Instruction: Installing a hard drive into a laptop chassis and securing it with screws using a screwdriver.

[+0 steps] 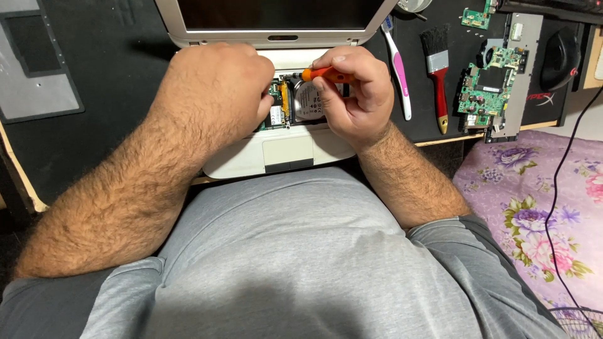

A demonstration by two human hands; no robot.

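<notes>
Fingers (333, 94) of the right hand (355, 94) are curled tightly around an orange-handled screwdriver (326, 75), which is held nearly level above the opened body of a small white laptop (282, 154). Fingers of the left hand (217, 85) are bent down into the same opening, their tips hidden behind the knuckles, so whether anything is pinched there cannot be told. Between the two hands a round silver hard drive (308, 103) and a strip of green circuit board (276, 113) are exposed inside the laptop, whose touchpad is seen just below and whose screen is tilted up at the top edge. The laptop is set on a black tabletop (113, 75), close to the person's grey shirt. To the right of the right hand a pink and white toothbrush (397, 69) is laid, beside it a red-handled paintbrush (438, 75), and further right a loose green motherboard (490, 85) on a grey metal plate. A black computer mouse (561, 58) is seen near the top right corner, above a flowered purple cloth (534, 207).
</notes>
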